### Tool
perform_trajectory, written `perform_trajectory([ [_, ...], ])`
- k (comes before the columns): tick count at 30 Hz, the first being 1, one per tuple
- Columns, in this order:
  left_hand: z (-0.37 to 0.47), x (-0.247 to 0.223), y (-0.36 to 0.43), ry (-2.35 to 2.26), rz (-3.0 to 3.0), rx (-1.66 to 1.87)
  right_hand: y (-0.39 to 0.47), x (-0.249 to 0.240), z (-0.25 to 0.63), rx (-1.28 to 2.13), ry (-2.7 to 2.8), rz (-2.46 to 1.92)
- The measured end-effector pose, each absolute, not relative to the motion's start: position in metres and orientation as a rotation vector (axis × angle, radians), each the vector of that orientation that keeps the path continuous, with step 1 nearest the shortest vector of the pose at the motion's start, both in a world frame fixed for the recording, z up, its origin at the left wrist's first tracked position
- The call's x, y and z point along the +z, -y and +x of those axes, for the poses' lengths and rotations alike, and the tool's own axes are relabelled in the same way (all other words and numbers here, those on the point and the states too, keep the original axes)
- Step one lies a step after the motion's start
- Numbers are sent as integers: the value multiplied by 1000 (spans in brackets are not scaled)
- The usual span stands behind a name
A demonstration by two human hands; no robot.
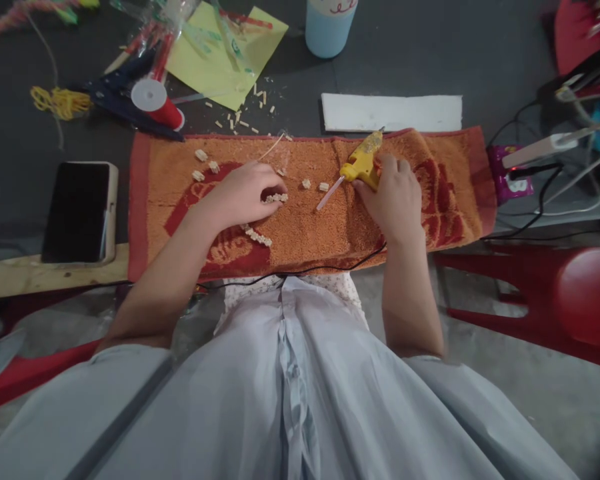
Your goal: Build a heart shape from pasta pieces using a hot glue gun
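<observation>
My left hand is closed, its thumb and fingers pinching a short strip of small beige pieces. A second, curved strip of beige pieces lies just below that hand on the orange towel. My right hand is wrapped round the handle of a yellow glue gun, partly hiding it. The gun's nozzle points up and away, while a clear glue stick juts from its back toward me. Between the hands sit two small beige clusters; several more clusters rest left of my left hand.
Beyond the towel are a white strip, a blue cup, yellow paper, beige crumbs and a red spool. A phone lies left. A black cable runs along the near edge; a power strip is right.
</observation>
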State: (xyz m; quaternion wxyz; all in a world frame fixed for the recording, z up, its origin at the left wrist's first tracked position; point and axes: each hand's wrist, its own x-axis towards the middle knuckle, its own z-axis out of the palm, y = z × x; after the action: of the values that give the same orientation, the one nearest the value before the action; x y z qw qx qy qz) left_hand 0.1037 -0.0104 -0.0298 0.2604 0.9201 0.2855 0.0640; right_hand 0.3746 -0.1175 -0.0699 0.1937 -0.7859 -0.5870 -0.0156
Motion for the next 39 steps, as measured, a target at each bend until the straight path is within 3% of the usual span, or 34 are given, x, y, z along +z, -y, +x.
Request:
perform_trajectory([
  [8, 105, -31, 4, -754, 2510, 179, 135, -52, 386, 109, 1514, -2096],
  [14, 100, -36, 3, -742, 2434, 293, 160, -59, 378, 532, 1049, -1615],
  [19, 99, -38, 5, -755, 2334, 393, 176, -46, 357, 694, 668, -1276],
  [31, 98, -38, 5, -774, 2330, 365, 208, -41, 287, 1132, 880, -1636],
  [39, 98, -41, 5, -734, 2366, 388, 193, -40, 268, 1164, 954, -1727],
])
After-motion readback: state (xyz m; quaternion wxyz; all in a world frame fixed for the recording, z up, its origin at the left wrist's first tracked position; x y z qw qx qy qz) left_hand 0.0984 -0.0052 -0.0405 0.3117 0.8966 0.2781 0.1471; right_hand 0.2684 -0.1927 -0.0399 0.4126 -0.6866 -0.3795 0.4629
